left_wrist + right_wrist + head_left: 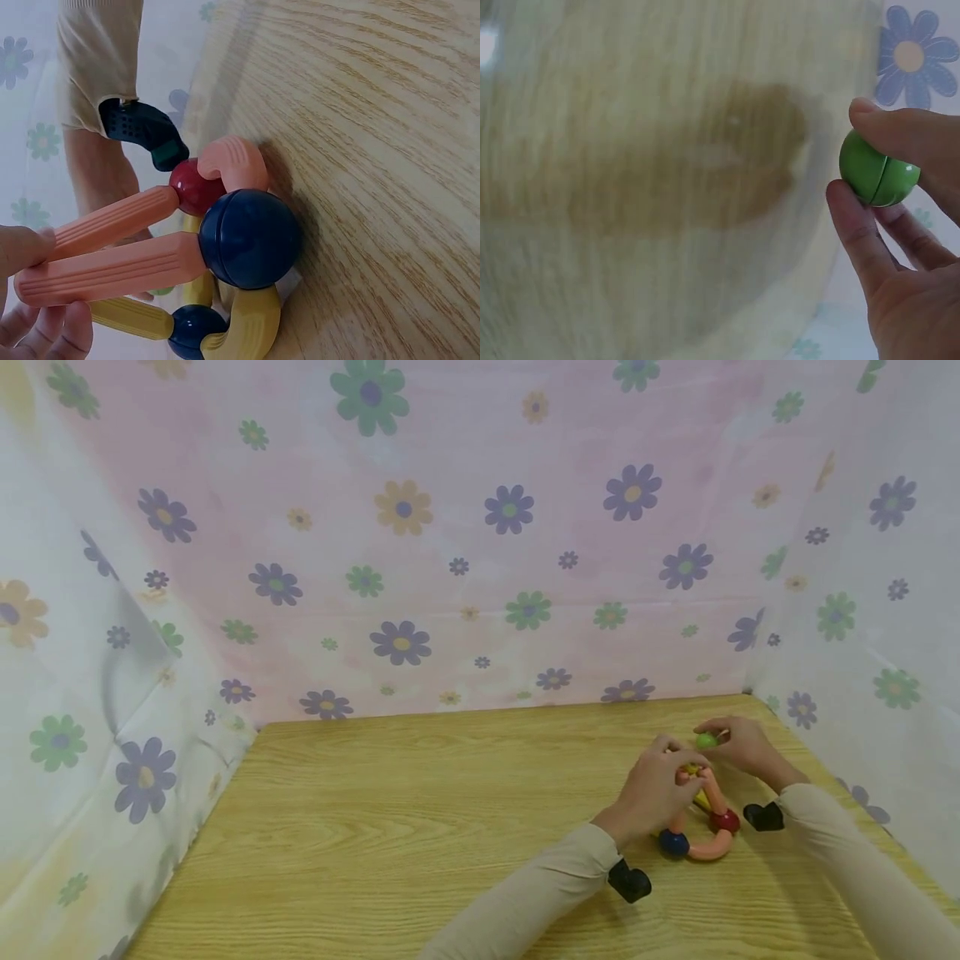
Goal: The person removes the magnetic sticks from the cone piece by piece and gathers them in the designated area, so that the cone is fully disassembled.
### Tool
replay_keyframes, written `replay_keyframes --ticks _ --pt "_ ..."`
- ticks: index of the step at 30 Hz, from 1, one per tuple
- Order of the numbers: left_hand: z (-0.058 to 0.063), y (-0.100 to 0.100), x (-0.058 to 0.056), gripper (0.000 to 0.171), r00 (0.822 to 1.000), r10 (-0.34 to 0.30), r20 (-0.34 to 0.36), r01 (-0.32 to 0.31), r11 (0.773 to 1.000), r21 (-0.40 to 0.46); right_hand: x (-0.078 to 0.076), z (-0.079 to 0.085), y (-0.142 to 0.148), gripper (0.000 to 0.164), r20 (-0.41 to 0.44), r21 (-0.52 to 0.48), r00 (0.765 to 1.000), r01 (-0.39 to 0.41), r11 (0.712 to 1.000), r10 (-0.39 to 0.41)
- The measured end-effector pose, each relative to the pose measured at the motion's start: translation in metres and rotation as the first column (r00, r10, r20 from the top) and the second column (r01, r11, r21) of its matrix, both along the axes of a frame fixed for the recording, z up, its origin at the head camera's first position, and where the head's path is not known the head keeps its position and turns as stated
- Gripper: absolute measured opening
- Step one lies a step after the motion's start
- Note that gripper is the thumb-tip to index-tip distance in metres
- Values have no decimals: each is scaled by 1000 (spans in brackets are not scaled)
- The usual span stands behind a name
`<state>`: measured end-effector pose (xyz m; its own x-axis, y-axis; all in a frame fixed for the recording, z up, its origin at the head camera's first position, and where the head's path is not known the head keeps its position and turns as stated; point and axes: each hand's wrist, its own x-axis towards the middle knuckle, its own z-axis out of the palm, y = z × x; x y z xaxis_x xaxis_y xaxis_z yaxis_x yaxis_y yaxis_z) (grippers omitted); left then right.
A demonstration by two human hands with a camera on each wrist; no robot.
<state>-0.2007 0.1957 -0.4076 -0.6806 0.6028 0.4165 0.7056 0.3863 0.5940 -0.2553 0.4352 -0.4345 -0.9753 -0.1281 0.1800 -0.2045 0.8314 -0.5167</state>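
Observation:
Near the table's right side stands a toy frame of ribbed rods and balls. In the left wrist view, my left hand (652,789) pinches the upper ends of two straight orange rods (112,266). They lean down to a dark blue ball (255,238) and a red ball (195,186), joined by a curved orange piece (711,847). A yellow rod (135,315) runs to a second blue ball (196,330) beside a curved yellow piece (259,319). Just behind the frame, my right hand (746,749) holds a green ball (874,172) between thumb and fingers.
The wood-grain table (360,827) extends far to the left. Flower-print cloth (465,602) walls its back and both sides. Black wrist cameras hang under the left sleeve (525,893) and the right sleeve (847,852).

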Motion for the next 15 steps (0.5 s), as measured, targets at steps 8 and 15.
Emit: replay_keyframes --ticks 8,15 --pt "0 0 -1 19 1000 3 -14 -3 1000 -13 6 -8 7 37 10 -98 1000 28 995 -27" --pt "2 -3 -2 16 999 11 -52 -14 999 -43 8 -10 6 40 32 -155 999 -10 988 15"
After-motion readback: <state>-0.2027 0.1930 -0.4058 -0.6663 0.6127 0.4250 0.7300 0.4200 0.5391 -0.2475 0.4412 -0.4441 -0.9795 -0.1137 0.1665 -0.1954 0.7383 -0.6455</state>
